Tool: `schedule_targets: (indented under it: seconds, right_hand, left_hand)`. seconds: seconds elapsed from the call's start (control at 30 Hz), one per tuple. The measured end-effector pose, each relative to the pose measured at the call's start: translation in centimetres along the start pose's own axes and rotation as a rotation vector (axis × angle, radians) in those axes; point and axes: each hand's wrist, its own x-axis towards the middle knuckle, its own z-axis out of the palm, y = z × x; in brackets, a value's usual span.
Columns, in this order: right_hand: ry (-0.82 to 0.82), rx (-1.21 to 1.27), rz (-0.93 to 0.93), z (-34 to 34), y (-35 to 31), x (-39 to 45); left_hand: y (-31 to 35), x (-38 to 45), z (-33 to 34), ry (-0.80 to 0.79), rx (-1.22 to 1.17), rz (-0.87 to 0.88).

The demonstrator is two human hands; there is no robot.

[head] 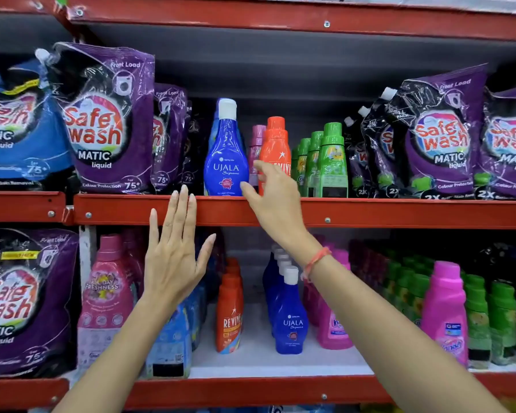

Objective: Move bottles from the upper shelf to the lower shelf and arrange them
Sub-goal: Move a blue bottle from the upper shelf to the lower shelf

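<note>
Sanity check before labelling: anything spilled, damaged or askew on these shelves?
No spill or damage shows. One oddity: the purple pouch on the upper shelf leans, its top tilted left. The blue bottle and orange bottle stand upright.

Your head camera faces the shelves straight on from close up, level with the red rail (370,211) between upper and lower shelf (a wide lens, bending the edges), both forearms reaching in from below.
</note>
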Motion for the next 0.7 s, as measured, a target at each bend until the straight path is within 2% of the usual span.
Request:
schedule_targets:
  seconds: [0.13, 0.4, 0.57, 0.7]
  right_hand:
    - [-0.067, -0.102, 0.08, 1.8, -0.9, 2.0]
    - [-0.058, -0.139, 0.202, 4.0, -1.2, 3.8]
    - [-0.06, -0.078, 0.217, 3.9, -0.6, 4.8]
    - [-0.019, 0.069, 0.209, 3.4, -0.8, 4.6]
  left_hand:
    - [-0.4, 0.1, 0.3, -0.013, 0.037, 0.006]
    - [-0.8, 0.1, 0.1, -0.007, 0.06, 0.034]
    - [-1.0, 0.0, 0.1, -0.017, 0.081, 0.044]
    - [-0.8, -0.1, 0.0, -0.024, 0.066, 0.036]
